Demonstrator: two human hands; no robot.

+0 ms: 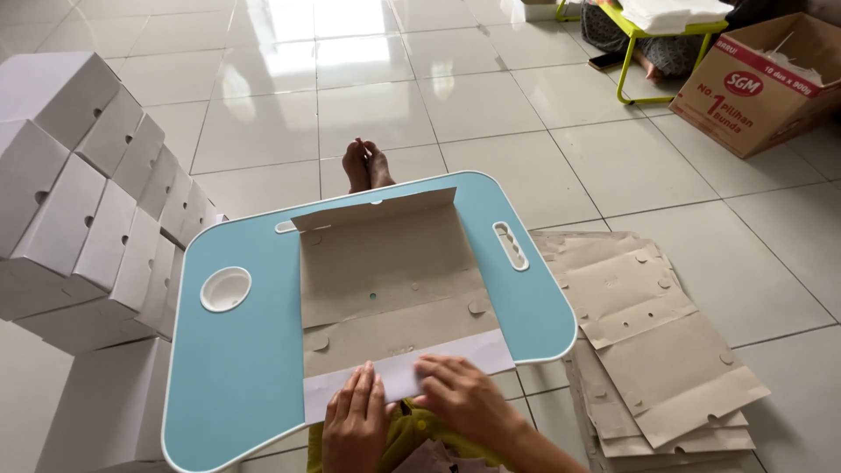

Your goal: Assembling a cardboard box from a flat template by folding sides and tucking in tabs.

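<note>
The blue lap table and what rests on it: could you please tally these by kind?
Blue lap table: 1
Flat cardboard box blank: 1
Hands pressing its near flap: 2, left hand and right hand
Total: 4

Two bare hands are seen, the left hand [355, 425] and the right hand [462, 401], without rings or sleeves. Yellow-green clothing [405, 431] is worn below them. The feet [367, 165] are bare.
</note>
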